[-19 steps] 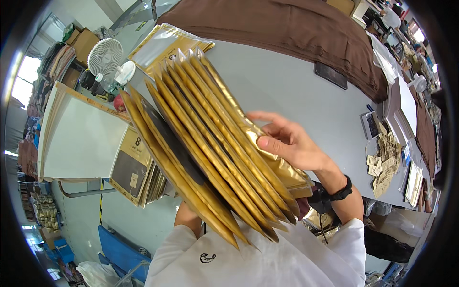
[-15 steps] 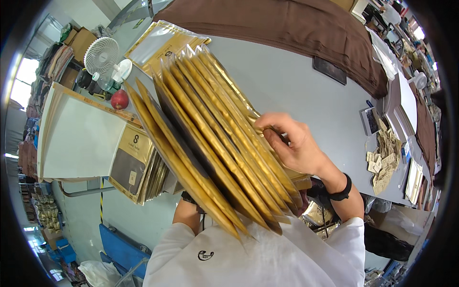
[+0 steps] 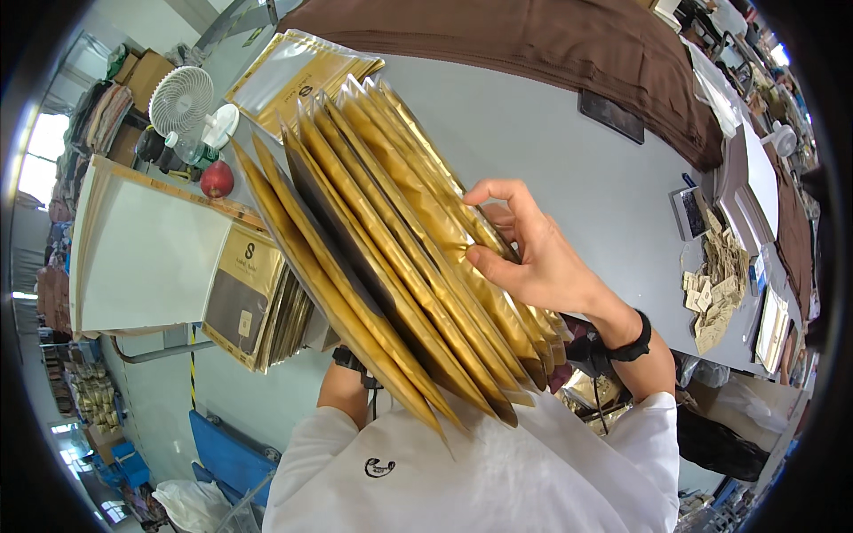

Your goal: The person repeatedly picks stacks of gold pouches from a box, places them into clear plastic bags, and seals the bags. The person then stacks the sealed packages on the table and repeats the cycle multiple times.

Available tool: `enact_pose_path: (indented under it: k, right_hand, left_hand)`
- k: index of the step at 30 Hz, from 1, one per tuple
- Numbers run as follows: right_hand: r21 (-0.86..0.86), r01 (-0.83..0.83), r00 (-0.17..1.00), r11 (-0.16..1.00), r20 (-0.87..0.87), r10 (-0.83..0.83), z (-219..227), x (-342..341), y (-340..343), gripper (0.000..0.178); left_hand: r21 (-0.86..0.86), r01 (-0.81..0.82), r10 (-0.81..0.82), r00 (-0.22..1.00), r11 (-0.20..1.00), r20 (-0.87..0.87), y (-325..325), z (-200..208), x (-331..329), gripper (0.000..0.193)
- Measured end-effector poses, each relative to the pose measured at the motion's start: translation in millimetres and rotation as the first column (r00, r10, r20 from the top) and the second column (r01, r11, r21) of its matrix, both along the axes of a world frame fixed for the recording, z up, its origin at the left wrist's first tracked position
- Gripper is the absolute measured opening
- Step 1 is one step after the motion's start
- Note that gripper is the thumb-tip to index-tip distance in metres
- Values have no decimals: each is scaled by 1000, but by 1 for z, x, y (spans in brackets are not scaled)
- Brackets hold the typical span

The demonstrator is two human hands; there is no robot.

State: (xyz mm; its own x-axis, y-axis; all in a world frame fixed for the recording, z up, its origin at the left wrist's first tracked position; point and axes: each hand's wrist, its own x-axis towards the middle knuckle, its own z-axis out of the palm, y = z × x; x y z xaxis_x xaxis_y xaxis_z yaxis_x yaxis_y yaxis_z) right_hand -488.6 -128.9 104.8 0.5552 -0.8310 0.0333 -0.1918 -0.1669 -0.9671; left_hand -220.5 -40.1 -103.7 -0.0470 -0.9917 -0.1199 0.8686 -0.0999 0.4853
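Note:
Over my lap and the table edge stands a fanned stack of flat gold packets with clear plastic edges and dark contents. My right hand reaches in from the right. Its thumb presses on the gold face of one packet, while the index finger curls over packets farther right, so some lie between thumb and fingers. My left forearm, with a black wristband, goes up behind the stack; the packets cover the left hand.
Flat gold-and-clear bags lie at the back left. Brown cloth covers the far table, near a dark tablet. Left are a fan, a red fruit and more packets. Paper tags are heaped right.
My right thumb and index finger have spread wider apart. The packets at the right of the stack have parted, baring more of one gold face.

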Motion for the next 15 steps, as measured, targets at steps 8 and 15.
enact_pose_path:
  k: [8, 15]
  right_hand:
    - [-251, -73, 996, 965, 37, 85, -4, 6, -4, 19]
    - [-81, -11, 1000, 997, -27, 8, 0, 10, 2, 22]
  left_hand:
    - [-13, 21, -21, 1000, 1000, -9, -7, -4, 5, 74]
    - [-25, 49, -49, 999, 998, 3, -13, -2, 11, 75]
